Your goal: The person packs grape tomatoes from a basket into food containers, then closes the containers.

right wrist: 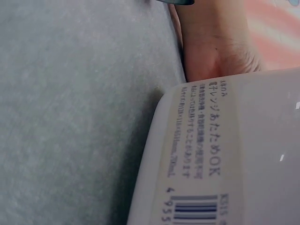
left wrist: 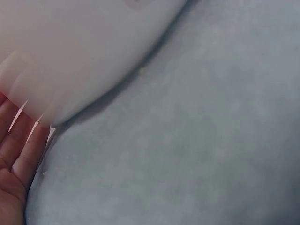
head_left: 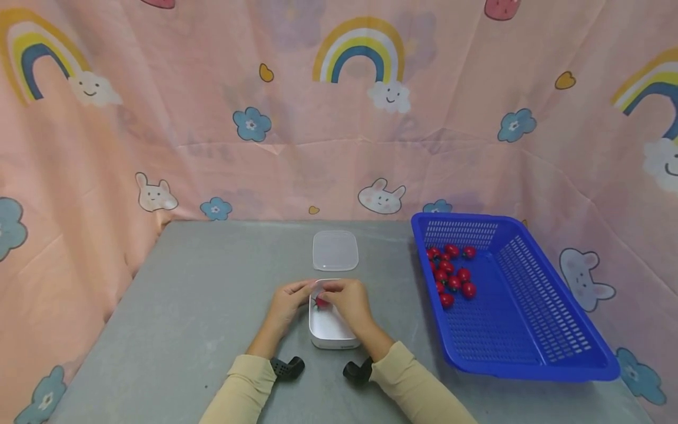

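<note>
A white plastic food container [head_left: 331,330] stands uncovered in front of the person; its label [right wrist: 206,140] with printed text and a barcode fills much of the right wrist view. My left hand [head_left: 284,305] holds its far left corner, and in the left wrist view several fingers [left wrist: 29,147] lie against the container wall [left wrist: 84,56]. Reaching over the far rim, my right hand [head_left: 354,301] pinches a small red cherry tomato [head_left: 321,302] inside that corner. The right fingertips are partly hidden. A flat translucent lid [head_left: 335,251] lies just beyond the container.
A blue perforated basket [head_left: 529,372] stands to the right, with several cherry tomatoes [head_left: 454,282] gathered on its left side. The grey tabletop [head_left: 212,265] ends at a pink patterned curtain [head_left: 296,165]. Black bands [head_left: 288,368] sit at both wrists.
</note>
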Demonstrator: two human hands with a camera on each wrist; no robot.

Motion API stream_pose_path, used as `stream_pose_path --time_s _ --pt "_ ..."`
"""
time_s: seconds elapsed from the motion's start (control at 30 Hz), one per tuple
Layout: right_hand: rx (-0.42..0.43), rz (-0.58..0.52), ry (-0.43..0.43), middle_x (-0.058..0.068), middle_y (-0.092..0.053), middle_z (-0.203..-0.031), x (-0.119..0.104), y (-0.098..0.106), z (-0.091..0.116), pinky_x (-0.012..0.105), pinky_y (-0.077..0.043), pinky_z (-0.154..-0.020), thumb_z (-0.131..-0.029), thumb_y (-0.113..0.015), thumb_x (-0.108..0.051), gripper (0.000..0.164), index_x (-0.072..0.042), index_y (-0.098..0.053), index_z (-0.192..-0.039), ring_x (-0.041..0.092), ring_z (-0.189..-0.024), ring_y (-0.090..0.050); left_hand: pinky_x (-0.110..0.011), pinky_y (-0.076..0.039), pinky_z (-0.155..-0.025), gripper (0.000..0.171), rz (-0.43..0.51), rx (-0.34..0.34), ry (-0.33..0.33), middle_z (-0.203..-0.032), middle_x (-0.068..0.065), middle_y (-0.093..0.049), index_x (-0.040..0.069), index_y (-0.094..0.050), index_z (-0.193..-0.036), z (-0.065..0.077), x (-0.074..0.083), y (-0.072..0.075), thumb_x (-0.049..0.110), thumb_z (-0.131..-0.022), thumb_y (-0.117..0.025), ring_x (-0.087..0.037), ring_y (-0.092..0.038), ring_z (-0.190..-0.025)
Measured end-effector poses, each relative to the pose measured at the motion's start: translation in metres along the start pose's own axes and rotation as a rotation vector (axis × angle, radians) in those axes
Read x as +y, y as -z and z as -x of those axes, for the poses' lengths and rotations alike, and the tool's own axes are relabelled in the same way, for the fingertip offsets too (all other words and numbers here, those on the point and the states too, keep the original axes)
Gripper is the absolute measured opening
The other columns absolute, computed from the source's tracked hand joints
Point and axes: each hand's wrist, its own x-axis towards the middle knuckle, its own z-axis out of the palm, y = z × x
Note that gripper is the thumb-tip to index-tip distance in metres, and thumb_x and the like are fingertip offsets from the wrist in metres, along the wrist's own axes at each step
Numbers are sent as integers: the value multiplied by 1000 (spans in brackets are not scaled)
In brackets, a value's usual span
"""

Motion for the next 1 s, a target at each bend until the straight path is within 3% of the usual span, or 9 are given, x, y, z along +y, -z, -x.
stream_pose_path --time_s 0.17,0.43,0.63,0.83,1.0 --pt "2 -57 -31 15 -77 -91 -1 1 1 25 -57 -62 -81 -78 -5 16 0 -79 -96 20 -72 -71 -20 -55 -83 31 -11 6 11 -116 -15 -73 -6 -71 -113 0 0 1 18 -94 -68 -1 -68 -92" --pt "6 -91 -46 15 -78 -91 -4 7 0 23 -57 -64 -81 -79 -7 17 0 -79 -97 20 -72 -72 -26 -57 -85 31 -23 14 16 -115 -15 -73 -5 -72 -112 0 3 0 19 -94 -68 -4 -69 -93" --pt "57 -118 0 9 -78 -97 -22 30 1 30 -58 -80 -84 -79 -15 15 -6 -80 -97 19 -90 -72 -27 -56 -87 31 -23 14 28 -118 -17 -72 -4 -72 -113 1 4 0 20 -94 -68 -10 -69 -100" --pt "66 -168 94 8 -78 -99 -51 60 9 36 -59 -87 -84 -79 -17 16 -7 -80 -98 21 -100 -73 -23 -55 -85 30 -22 -2 18 -118 -19 -71 -5 -72 -113 2 4 0 19 -94 -67 -12 -69 -101" --pt "100 -152 130 12 -77 -102 -62 81 4 40 -57 -91 -86 -77 -15 18 -4 -79 -101 25 -108 -70 -22 -54 -85 30 -34 2 20 -118 -18 -72 -4 -72 -113 2 3 -1 19 -94 -68 -12 -69 -102"
